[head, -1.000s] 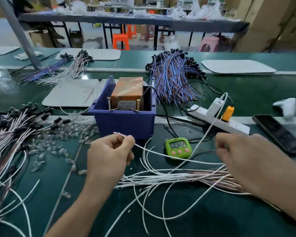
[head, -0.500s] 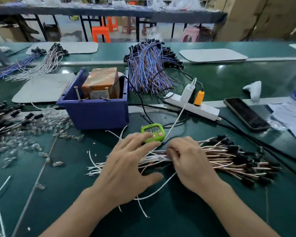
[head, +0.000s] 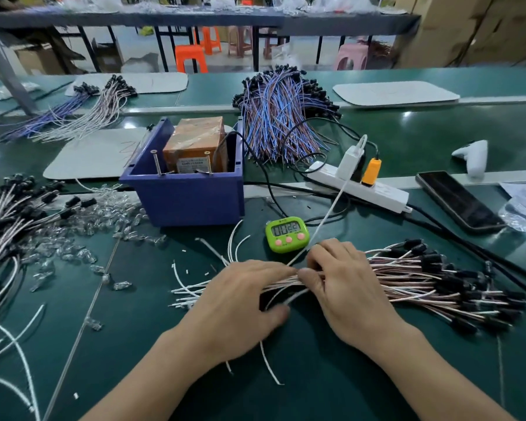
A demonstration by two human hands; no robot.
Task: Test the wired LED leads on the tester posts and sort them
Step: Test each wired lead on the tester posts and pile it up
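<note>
A bundle of pink-white LED leads (head: 413,281) with black-capped ends lies across the green mat in front of me. My left hand (head: 243,305) rests flat on the bundle's bare-wire end, fingers relaxed. Touching it, my right hand (head: 346,287) curls its fingers and thumb round the middle of the bundle. Behind them stands the tester, a blue box (head: 179,199) holding an orange transformer (head: 195,141), with two upright screw posts (head: 156,162) at its front. Nothing touches the posts. Another heap of leads (head: 12,214) lies at the left.
A green timer (head: 287,233) sits just beyond my hands. A white power strip (head: 359,186), a phone (head: 459,202) and a white controller (head: 474,156) lie at the right. Clear LED caps (head: 73,235) are scattered left, blue-red wires (head: 283,117) are heaped behind, and loose white wires (head: 12,360) trail at the lower left.
My left hand let go of the single white wire it held up and came down flat on the bundle. My right hand closed in beside it.
</note>
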